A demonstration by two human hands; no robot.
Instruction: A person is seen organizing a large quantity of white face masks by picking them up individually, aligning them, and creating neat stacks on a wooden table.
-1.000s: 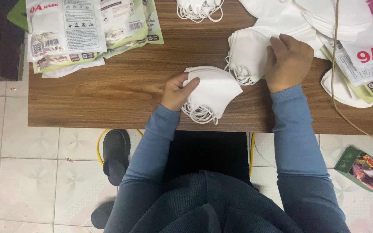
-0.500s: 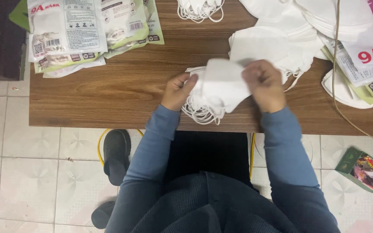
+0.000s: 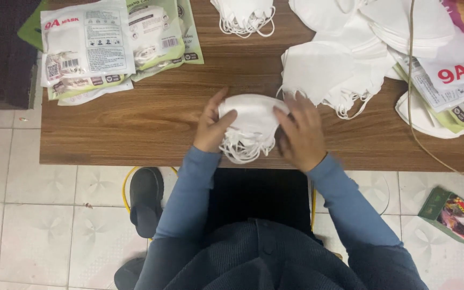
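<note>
stack of white masks gripped between my hands, left hand and right hand closed on opposite ends; long axis across bench, ear loops hanging toward me.

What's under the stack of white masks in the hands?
The wooden table lies under the mask stack, ear loops trailing toward its edge. Left hand and right hand grip its sides; anything beneath is covered.
</note>
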